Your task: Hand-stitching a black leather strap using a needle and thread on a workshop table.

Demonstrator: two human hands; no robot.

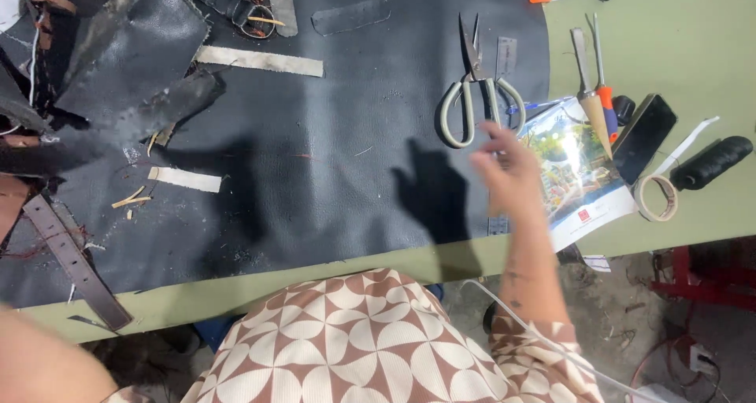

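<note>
Fingers of right hand (pixel 512 171) loosely spread — empty — reaching at scissors (pixel 476 96) on leather sheet (pixel 331 151).

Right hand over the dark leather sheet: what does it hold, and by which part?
Nothing clearly held: the right hand, blurred, hovers beside the grey-handled scissors.

one pair of scissors (pixel 478 94), one thread spool (pixel 711 162), one tape roll (pixel 656 197), two pale strips (pixel 260 61)
</note>
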